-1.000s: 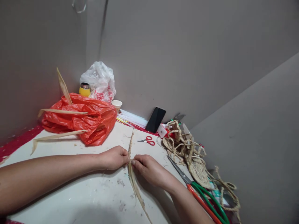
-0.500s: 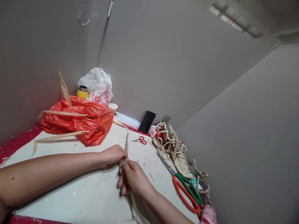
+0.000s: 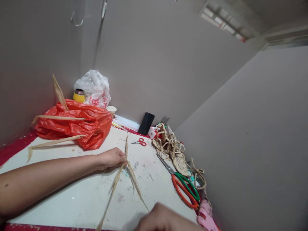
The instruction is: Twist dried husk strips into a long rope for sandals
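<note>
My left hand (image 3: pixel 115 158) is closed in a pinch on a thin twisted cord of dried husk (image 3: pixel 126 146) on the white board. Below the pinch the cord splits into loose flat strands. One pale strand (image 3: pixel 112 192) runs down toward the front edge. Another frayed strand (image 3: pixel 135 183) slants to the lower right, its tip near my right hand (image 3: pixel 163 219). That hand is blurred at the bottom edge, its knuckles bent. Its fingertips are hidden, so whether it grips the strand cannot be seen.
Small red scissors (image 3: pixel 141 142) lie beyond the cord. Large red-and-green scissors (image 3: pixel 179 179) and a heap of braided cord (image 3: pixel 168 144) line the right side. A phone (image 3: pixel 146 123) leans at the back wall. Husk strips stick out of a red plastic bag (image 3: pixel 74 125) at left, near a paper cup (image 3: pixel 111 109).
My right hand has left the spot beside my left hand and moved down toward me, exposing the split strands. My left hand keeps its pinch. The view has shifted slightly right.
</note>
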The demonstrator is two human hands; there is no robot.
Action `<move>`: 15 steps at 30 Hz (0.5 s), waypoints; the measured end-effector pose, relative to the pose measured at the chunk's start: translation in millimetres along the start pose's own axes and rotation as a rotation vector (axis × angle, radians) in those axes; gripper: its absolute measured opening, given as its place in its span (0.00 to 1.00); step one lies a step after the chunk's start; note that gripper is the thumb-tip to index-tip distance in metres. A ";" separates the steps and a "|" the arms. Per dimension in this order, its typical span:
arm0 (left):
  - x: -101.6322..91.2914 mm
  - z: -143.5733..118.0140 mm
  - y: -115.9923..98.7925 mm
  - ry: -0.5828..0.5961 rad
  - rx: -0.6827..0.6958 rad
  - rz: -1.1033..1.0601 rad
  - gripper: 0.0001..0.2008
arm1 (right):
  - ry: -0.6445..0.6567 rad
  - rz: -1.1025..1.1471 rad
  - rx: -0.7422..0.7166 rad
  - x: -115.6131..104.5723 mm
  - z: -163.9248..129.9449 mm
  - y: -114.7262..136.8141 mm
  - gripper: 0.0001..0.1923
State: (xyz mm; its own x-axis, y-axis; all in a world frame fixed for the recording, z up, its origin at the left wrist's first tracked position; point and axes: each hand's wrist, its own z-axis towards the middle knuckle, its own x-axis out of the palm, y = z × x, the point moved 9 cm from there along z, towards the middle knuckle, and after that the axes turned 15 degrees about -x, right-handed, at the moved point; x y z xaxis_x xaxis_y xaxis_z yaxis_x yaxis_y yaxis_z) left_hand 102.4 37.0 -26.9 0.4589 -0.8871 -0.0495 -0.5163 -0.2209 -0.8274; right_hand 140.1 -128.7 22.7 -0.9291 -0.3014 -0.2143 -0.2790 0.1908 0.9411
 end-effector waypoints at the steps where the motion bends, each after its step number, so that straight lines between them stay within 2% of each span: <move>1: 0.5 0.1 -0.6 0.011 0.006 -0.005 0.12 | -0.006 0.022 0.001 -7.7 2.0 2.6 0.16; 2: 1.2 0.0 -1.2 0.023 0.010 -0.012 0.13 | -0.035 0.042 0.000 -16.6 5.2 3.7 0.19; 4: 2.1 -0.4 -2.0 0.040 0.008 -0.027 0.14 | -0.193 0.012 -0.023 -41.8 12.0 2.2 0.22; 6: 2.7 -1.2 -3.0 0.052 0.004 -0.032 0.14 | -0.361 -0.136 -0.044 -67.1 14.3 -3.0 0.23; 10: 3.1 -1.8 -4.0 0.070 -0.008 -0.033 0.15 | -0.591 -0.439 -0.137 -103.7 11.1 -5.5 0.13; 13: 4.0 -1.2 -3.9 0.102 -0.011 -0.059 0.15 | -0.682 -0.453 -0.196 -115.9 18.4 -4.3 0.15; 15: 4.6 -0.9 -4.5 0.127 0.004 -0.076 0.15 | -0.678 -0.331 -0.217 -111.9 35.7 -6.1 0.17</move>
State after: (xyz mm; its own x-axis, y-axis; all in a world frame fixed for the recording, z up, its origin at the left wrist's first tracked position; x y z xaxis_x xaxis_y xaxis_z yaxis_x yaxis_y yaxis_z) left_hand 106.2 33.6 -22.9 0.4016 -0.9119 0.0845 -0.4802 -0.2883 -0.8284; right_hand 237.1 -62.7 31.6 -0.7709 0.3384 -0.5396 -0.5784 -0.0170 0.8156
